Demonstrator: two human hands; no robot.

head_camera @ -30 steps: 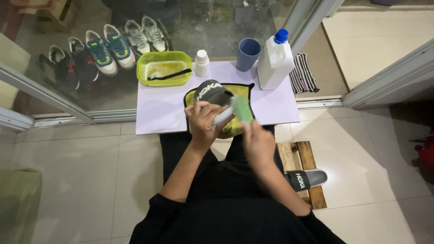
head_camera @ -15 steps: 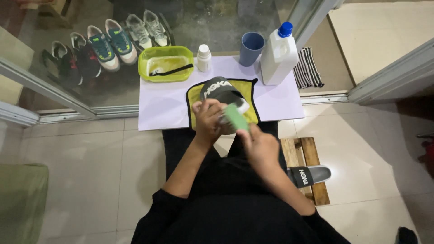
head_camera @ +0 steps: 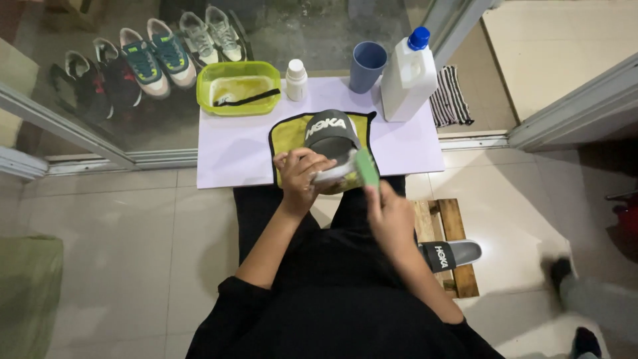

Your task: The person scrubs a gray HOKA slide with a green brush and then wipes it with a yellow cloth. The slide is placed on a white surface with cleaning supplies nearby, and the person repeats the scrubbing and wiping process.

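Half of the grey slide sandal [head_camera: 330, 136] is hidden; your left hand [head_camera: 300, 174] fingers curl around it, your right hand [head_camera: 389, 216] pinches a flat green brush [head_camera: 366, 167].

Grey slide sandal [head_camera: 330, 135], green brush [head_camera: 366, 167]

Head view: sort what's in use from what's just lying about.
In use: left hand holding grey slide sandal, right hand with green brush, yellow cloth.
Lying about: green basin, blue cup, white jug, sneakers, second sandal.
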